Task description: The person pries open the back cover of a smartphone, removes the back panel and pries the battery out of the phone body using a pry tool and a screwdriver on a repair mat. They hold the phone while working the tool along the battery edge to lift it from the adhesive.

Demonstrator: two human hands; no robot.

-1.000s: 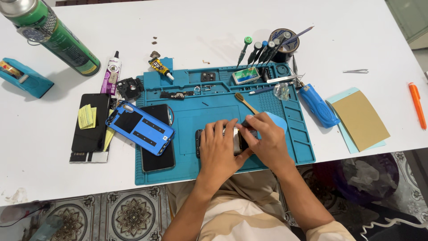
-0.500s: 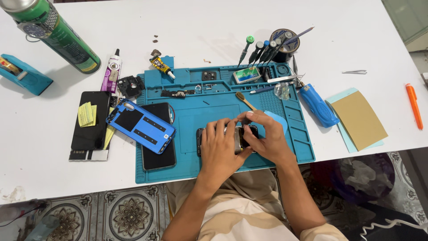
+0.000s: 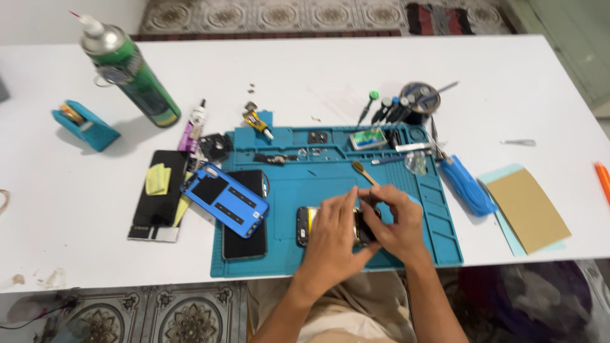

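Observation:
An opened black phone (image 3: 305, 226) lies on the teal work mat (image 3: 289, 190), mostly covered by both hands. My left hand (image 3: 333, 238) rests flat over its middle with the fingers spread. My right hand (image 3: 397, 222) sits at the phone's right end, thumb and fingers pinched together over it; what they pinch is too small to tell. A wooden-handled brush (image 3: 363, 171) lies just behind my right hand.
A blue phone frame (image 3: 225, 199) leans over a black phone (image 3: 244, 216) on the mat's left. A black panel (image 3: 159, 194), green spray can (image 3: 130, 75), glue tube (image 3: 194, 122), screwdriver holder (image 3: 413, 101), blue tool (image 3: 467, 187), tan pad (image 3: 527, 206) and tweezers (image 3: 518, 142) lie around.
The camera has moved so the table sits lower in view. Both hands stay on the opened phone; my right hand's fingers have drawn closer together at its right end.

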